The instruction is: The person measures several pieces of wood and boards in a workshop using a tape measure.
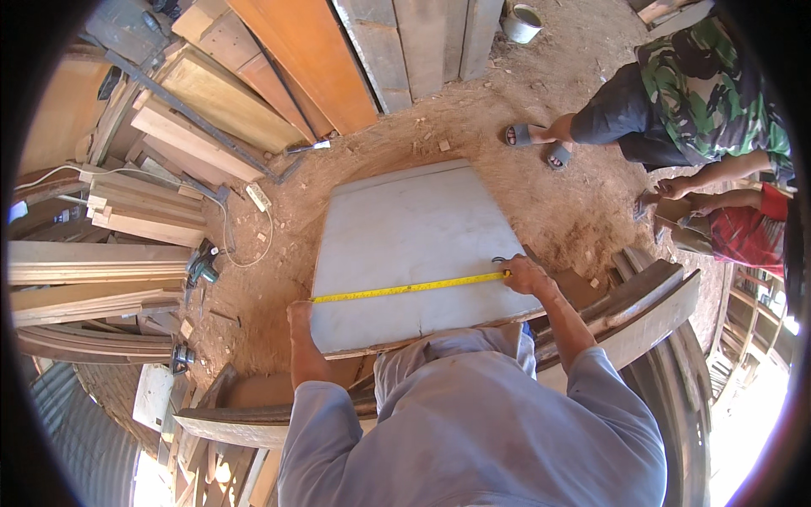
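A grey-white panel (405, 228), wider at my end, lies flat in front of me. Across it, from its left edge to near the right one, runs the yellow blade of a tape measure (410, 289). My left hand (300, 318) is closed at the blade's end by the left edge; its fingertips are partly hidden. Over the right side of the panel, my right hand (527, 276) is closed around the tape measure's dark body, which mostly disappears in the fingers.
Stacked planks (148, 211) line the left, with a green power tool (201, 264) and white power strip (258, 197) beside them. Curved timbers (629, 308) lie at right. Another person in camouflage (710, 93) and one in red (748, 232) are at right; a bucket (522, 24) stands behind.
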`<state>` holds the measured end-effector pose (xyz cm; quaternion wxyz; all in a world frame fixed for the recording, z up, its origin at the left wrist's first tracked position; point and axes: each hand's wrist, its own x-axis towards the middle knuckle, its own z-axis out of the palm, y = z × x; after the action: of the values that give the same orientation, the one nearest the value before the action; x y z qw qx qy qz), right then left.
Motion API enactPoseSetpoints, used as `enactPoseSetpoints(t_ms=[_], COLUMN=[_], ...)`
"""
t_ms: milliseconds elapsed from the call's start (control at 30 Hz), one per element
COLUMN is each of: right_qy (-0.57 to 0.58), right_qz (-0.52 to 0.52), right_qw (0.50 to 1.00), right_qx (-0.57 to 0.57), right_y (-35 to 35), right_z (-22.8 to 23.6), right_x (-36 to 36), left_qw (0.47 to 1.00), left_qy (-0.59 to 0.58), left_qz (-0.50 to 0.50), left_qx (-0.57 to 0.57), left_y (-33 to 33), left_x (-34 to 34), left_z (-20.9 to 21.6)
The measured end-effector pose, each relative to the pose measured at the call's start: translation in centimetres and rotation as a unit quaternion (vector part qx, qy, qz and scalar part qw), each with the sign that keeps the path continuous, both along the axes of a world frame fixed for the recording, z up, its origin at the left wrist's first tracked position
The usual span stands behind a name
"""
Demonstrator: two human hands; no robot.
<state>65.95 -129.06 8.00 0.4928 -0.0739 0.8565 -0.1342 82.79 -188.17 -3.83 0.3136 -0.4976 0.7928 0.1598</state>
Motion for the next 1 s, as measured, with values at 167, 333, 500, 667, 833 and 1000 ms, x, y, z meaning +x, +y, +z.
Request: enactPoseSetpoints(t_ms=[167, 333, 500, 667, 833, 1000], right_qy=[0.063, 0.158, 0.185, 0.154, 0.146, 0.193], right_qz=[0.010, -0.038, -0.086, -0.086, -0.098, -0.102], right_qw=[0.998, 0.987, 0.978, 0.981, 0.982, 0.973], right_qx=[0.003, -0.018, 0.032, 0.075, 0.067, 0.072], right_y=[3.5, 9.5, 11.5, 10.9, 11.1, 11.6], right_z=[-2.3, -4.9, -4.8, -3.0, -2.7, -4.4], right_x=[-0.2, -0.5, -1.3, -2.2, -2.0, -0.5], left_qw=[0.999, 0.992, 0.987, 0.979, 0.978, 0.976], left_qy=[-0.014, 0.031, 0.035, 0.062, 0.091, 0.076], left_qz=[-0.047, 0.109, 0.154, 0.191, 0.189, 0.204], left_qx=[0.014, 0.058, 0.040, 0.039, -0.001, 0.015], left_y=[-1.5, -1.6, -0.2, -3.4, -5.1, -0.3], left_x=[1.3, 1.4, -0.5, 2.6, 3.9, 0.0], left_z=[-0.8, -0.3, 0.2, -3.0, -3.3, -0.8])
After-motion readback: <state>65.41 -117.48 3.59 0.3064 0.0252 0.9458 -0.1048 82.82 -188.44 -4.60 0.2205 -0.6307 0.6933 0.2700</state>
